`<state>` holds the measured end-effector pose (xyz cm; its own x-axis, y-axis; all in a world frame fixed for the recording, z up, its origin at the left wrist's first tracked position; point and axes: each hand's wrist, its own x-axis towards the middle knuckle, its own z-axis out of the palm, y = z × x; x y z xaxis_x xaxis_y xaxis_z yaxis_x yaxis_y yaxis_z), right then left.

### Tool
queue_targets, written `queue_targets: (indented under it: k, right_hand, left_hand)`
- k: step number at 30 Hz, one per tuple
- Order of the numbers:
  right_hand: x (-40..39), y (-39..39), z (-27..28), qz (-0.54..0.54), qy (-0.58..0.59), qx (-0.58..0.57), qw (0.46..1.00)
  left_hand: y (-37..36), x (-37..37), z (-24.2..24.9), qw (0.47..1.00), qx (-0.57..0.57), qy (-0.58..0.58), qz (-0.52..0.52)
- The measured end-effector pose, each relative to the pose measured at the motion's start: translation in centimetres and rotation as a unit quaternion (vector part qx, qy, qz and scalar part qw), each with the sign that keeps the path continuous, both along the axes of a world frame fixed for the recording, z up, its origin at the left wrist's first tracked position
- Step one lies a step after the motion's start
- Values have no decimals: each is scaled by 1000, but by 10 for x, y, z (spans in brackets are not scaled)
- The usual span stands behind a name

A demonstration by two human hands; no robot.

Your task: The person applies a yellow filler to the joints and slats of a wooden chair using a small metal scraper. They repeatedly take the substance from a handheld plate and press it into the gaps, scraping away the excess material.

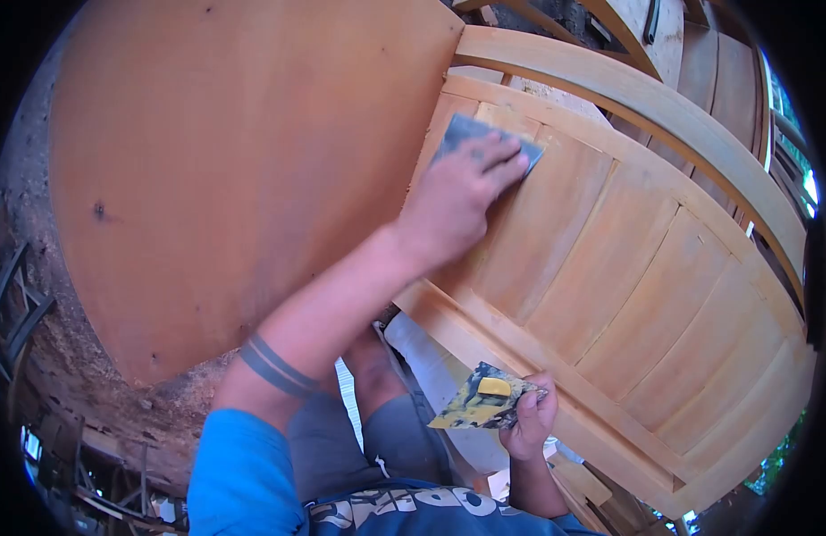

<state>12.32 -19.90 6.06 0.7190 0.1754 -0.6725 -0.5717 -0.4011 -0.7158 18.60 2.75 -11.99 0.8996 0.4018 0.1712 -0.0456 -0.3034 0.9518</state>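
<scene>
1. Two bare hands are engaged at a pale wooden panel with a curved frame and inset slats (565, 232), which lies at a slant across the right of the view.
2. The left hand (457, 192), at the panel's upper left end, lays its fingers together and slightly bent over a blue-grey flat sheet (457, 131) on the slats. The thumb is hidden, so whether they pinch the sheet cannot be told.
3. The right hand (531, 422), near the panel's lower edge, has its fingers closed on a flat plate smeared with yellow and dark material (467, 414); a yellow rectangular patch (495, 387) shows on its upper face.
4. At left, a broad reddish-brown wooden board (243, 179) meets the panel's upper left end.
5. A curved light-wood rail (645, 103) arcs beyond the panel's upper edge, with other wooden pieces (721, 80) behind it.
6. Below, the wearer's blue shirt (252, 464) and dark grey shorts (332, 447) are visible.
</scene>
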Motion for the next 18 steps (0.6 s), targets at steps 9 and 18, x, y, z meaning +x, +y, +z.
queue_targets:
  k: [9, 18]
  right_hand:
    - [-2, -2, 1, 10, 25, -4, 1000]
    - [-7, -18, 0, 11, 25, -2, 1000]
  left_hand:
    - [51, 1, 20, 999, 8, -16, -47]
    - [-8, -48, 4, 989, -7, 61, -132]
